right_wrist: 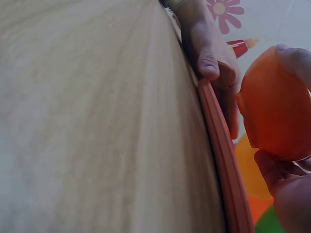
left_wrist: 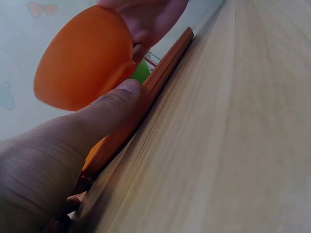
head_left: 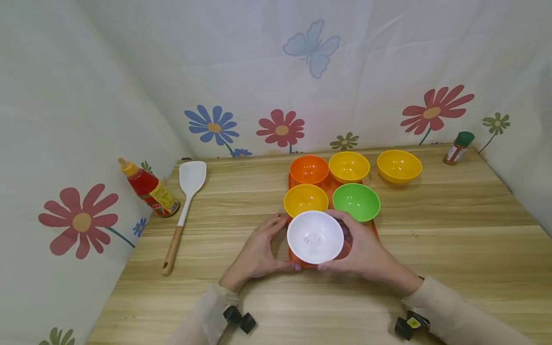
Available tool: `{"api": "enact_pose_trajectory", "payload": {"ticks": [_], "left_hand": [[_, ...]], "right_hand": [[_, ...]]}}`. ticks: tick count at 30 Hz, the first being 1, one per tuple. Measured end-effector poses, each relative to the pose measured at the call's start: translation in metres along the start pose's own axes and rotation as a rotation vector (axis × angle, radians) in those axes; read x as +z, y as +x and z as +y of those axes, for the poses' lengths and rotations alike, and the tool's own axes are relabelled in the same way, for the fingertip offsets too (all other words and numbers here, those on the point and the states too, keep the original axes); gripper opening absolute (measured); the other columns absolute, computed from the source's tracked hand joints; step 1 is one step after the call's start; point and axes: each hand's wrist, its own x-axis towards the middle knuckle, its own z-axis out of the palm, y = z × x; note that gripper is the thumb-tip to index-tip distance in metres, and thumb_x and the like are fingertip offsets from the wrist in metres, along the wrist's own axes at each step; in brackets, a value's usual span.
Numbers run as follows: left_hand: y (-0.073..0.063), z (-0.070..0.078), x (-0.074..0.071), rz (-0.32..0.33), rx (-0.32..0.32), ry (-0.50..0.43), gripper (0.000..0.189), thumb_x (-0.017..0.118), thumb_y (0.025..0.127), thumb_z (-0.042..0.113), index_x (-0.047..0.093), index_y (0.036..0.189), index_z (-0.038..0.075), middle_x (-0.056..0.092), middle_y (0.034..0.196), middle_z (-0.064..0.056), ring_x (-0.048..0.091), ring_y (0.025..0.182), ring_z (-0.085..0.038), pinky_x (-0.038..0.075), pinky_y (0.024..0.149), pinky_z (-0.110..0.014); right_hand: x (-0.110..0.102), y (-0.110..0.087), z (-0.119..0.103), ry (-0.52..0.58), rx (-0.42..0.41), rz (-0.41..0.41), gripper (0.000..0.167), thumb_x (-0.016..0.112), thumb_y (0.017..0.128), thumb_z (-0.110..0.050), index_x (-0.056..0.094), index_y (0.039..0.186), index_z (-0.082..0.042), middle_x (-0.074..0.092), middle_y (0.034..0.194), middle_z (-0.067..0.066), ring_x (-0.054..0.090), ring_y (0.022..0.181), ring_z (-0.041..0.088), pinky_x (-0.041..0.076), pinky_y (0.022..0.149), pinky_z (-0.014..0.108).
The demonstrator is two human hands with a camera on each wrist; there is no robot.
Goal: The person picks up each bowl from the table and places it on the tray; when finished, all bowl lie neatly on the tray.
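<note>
A bowl, white inside (head_left: 315, 237) and orange outside (left_wrist: 87, 60), is tilted over the front of an orange tray (right_wrist: 226, 165). My right hand (head_left: 364, 249) grips its right side, thumb at the near rim and fingers round the far side. My left hand (head_left: 260, 249) holds the tray's front left corner, thumb along the front edge and fingers at the left side. On the tray behind are an orange bowl (head_left: 309, 170), a yellow bowl (head_left: 349, 166), a second yellow bowl (head_left: 305, 200) and a green bowl (head_left: 356, 202).
Another yellow bowl (head_left: 399, 166) stands off the tray to the right. A green-capped spice jar (head_left: 458, 148) is at the back right. On the left lie a white spatula (head_left: 191, 177) with a wooden handle and a red sauce bottle (head_left: 151, 189) beside the flowered cloth wall.
</note>
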Motion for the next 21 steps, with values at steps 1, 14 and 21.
{"api": "enact_pose_trajectory", "payload": {"ticks": [1, 14, 21], "left_hand": [[0.000, 0.000, 0.000, -0.001, 0.002, -0.001, 0.126, 0.099, 0.070, 0.070, 0.046, 0.171, 0.018, 0.046, 0.175, 0.003, 0.031, 0.168, -0.028, 0.030, 0.134, -0.062], [0.000, -0.002, 0.001, 0.011, 0.017, 0.006, 0.130, 0.104, 0.067, 0.064, 0.044, 0.172, 0.013, 0.045, 0.176, -0.002, 0.033, 0.167, -0.029, 0.031, 0.133, -0.062], [0.000, 0.000, 0.000, 0.001, -0.026, 0.008, 0.131, 0.105, 0.066, 0.061, 0.044, 0.172, 0.013, 0.044, 0.176, -0.011, 0.036, 0.166, -0.033, 0.033, 0.132, -0.063]], "right_hand": [[0.001, 0.000, 0.001, -0.009, 0.001, -0.003, 0.115, 0.110, 0.069, -0.035, 0.045, 0.163, -0.021, 0.058, 0.156, 0.002, 0.062, 0.138, 0.025, 0.052, 0.115, 0.024], [0.005, 0.002, 0.012, -0.021, 0.027, -0.051, 0.113, 0.109, 0.070, -0.039, 0.046, 0.162, -0.024, 0.060, 0.155, -0.003, 0.065, 0.134, 0.020, 0.054, 0.115, 0.031], [0.006, 0.004, 0.015, -0.020, 0.039, -0.086, 0.115, 0.109, 0.070, -0.041, 0.044, 0.163, -0.025, 0.059, 0.156, -0.004, 0.062, 0.138, 0.020, 0.052, 0.119, 0.038]]}}
